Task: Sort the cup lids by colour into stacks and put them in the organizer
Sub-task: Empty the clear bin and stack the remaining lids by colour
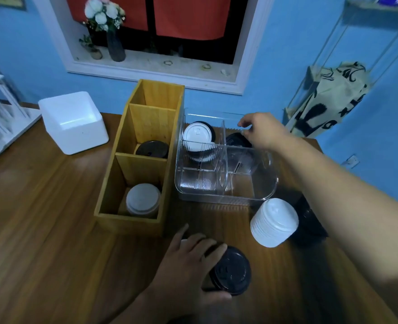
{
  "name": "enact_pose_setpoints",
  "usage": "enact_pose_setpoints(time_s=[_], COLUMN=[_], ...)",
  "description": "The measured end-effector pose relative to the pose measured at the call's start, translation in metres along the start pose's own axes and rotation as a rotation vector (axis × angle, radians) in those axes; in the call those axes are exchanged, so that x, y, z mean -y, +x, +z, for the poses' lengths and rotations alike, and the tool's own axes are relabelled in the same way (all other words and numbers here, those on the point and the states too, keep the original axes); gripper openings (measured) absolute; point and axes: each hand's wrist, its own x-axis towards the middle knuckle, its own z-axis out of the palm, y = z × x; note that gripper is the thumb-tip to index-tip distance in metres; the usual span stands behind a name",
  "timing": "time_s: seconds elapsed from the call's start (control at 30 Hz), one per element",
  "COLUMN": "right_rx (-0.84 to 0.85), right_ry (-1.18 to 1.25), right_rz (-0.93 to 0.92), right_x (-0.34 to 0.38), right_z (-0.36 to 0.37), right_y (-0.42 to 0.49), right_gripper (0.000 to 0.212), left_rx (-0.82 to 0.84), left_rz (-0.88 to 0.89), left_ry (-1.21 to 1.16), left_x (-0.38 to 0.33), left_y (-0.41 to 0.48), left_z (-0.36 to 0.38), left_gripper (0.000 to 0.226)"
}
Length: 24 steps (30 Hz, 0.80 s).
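Note:
My left hand [191,260] grips a stack of black lids [232,271] lying on the table near the front. My right hand [261,129] reaches over the clear plastic organizer [226,197], its fingers curled at the back right compartment, where black lids [236,139] sit. Mixed white and black lids [198,136] fill the organizer's back left compartment. A white lid stack [274,222] lies on its side on the table, with a dark lid stack [308,220] behind it. The wooden organizer [144,148] holds black lids [152,149] in its middle slot and white lids [143,202] in its front slot.
A white foam box [72,121] stands at the table's back left, beside a white rack [1,113]. The wooden organizer's rear slot holds nothing. A window sill with a flower vase [116,45] lies behind the table, and a printed bag [329,99] hangs at right.

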Motion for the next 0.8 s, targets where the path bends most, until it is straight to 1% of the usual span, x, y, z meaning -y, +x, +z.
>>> enact_pose_setpoints(time_s=[0.1, 0.2, 0.27, 0.37, 0.43, 0.5, 0.57, 0.67, 0.73, 0.8], right_rx=[0.12, 0.192, 0.214, 0.171, 0.084, -0.055, -0.271, -0.594, -0.704, -0.727], right_ry=[-0.139, -0.2, -0.241, -0.326, -0.367, -0.37, -0.323, -0.16, -0.019, 0.076], right_rz=[-0.017, 0.005, 0.001, -0.033, -0.06, -0.081, -0.12, -0.182, -0.171, -0.141], right_x=[0.0, -0.003, -0.003, -0.003, -0.003, -0.004, -0.005, -0.006, -0.003, 0.001], right_z=[0.006, 0.01, 0.014, 0.016, 0.01, -0.002, -0.016, -0.025, -0.016, 0.007], right_y=[0.025, 0.038, 0.04, 0.037, 0.027, 0.01, -0.017, -0.09, -0.153, -0.217], right_gripper=[0.027, 0.029, 0.031, 0.023, 0.02, 0.02, 0.017, 0.016, 0.015, 0.014], left_rx=[-0.002, 0.002, 0.002, 0.011, 0.029, 0.033, 0.039, 0.054, 0.056, 0.043], left_rz=[0.034, 0.044, 0.042, 0.028, 0.015, 0.002, -0.017, -0.047, -0.056, -0.05], left_ry=[0.005, -0.008, -0.012, -0.034, -0.041, -0.061, -0.086, -0.103, -0.106, -0.111], left_x=[0.001, 0.001, 0.001, 0.001, 0.002, 0.003, 0.003, 0.002, 0.002, 0.002], left_y=[-0.001, -0.001, 0.0, 0.0, 0.001, 0.001, 0.001, 0.002, 0.003, 0.003], left_z=[0.002, 0.003, 0.003, 0.0, 0.001, 0.002, 0.003, -0.001, -0.003, -0.003], left_gripper=[0.074, 0.072, 0.071, 0.073, 0.077, 0.076, 0.075, 0.077, 0.079, 0.08])
